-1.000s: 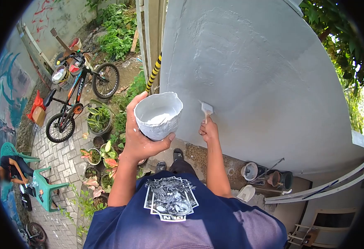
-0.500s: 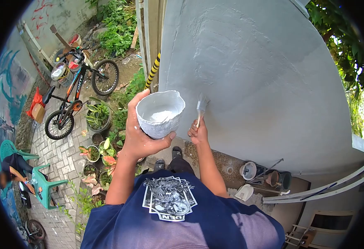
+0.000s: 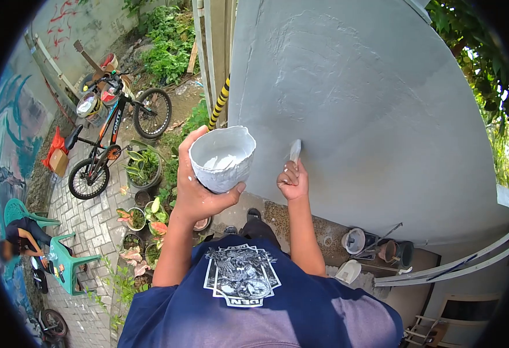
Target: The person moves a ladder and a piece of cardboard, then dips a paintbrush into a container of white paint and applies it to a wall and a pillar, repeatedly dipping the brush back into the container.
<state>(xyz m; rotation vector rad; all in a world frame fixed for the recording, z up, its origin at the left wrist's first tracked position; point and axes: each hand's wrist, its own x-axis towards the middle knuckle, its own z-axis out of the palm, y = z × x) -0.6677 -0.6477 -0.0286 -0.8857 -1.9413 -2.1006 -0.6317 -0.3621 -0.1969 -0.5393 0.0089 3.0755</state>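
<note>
White paint lies low in the bowl [image 3: 222, 158]. Left hand [image 3: 199, 194] cups it from beneath, thumb hooked at the near rim, keeping it level and close to the work. Right hand [image 3: 293, 182] is closed round the brush [image 3: 294, 151] handle, bristles upward, tip touching the grey wall [image 3: 370, 116] just right of the bowl. Bicycle [image 3: 112, 136] and plant pots [image 3: 141, 168] stand well below.
</note>
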